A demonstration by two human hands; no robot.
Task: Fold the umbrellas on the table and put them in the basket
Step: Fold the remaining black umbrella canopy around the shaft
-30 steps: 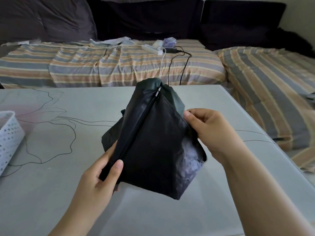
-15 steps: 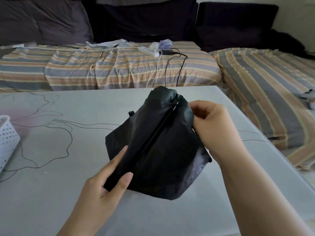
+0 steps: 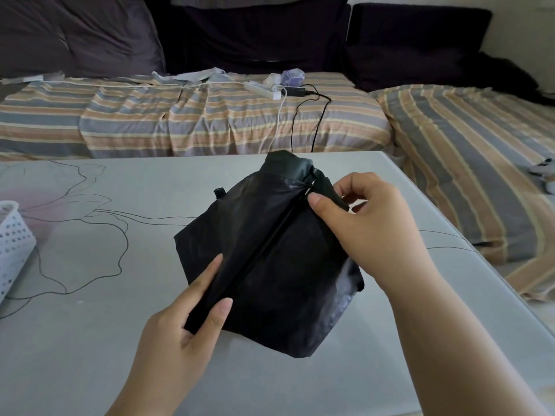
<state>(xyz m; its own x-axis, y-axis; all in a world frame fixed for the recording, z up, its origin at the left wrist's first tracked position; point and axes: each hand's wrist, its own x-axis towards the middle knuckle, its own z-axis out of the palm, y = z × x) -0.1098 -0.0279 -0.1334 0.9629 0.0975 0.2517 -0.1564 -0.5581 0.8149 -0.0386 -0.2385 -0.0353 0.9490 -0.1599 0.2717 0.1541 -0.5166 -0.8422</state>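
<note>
A black collapsed umbrella (image 3: 279, 265), its loose canopy bunched, is held just above the grey table (image 3: 90, 355) at the centre. My left hand (image 3: 192, 322) grips the near lower end of a rib between thumb and fingers. My right hand (image 3: 360, 223) pinches the fabric near the far top end, thumb on the rib. A white perforated basket (image 3: 13, 241) stands at the table's left edge, mostly out of frame.
A sofa with a striped cover (image 3: 210, 121) runs behind the table and down the right side. A white power strip (image 3: 262, 89) with cables lies on it. Dark cushions (image 3: 255, 31) line the back.
The umbrella has dropped lower and tilted away from me. My right hand has slid up to its top end, while my left hand has kept hold of the lower end.
</note>
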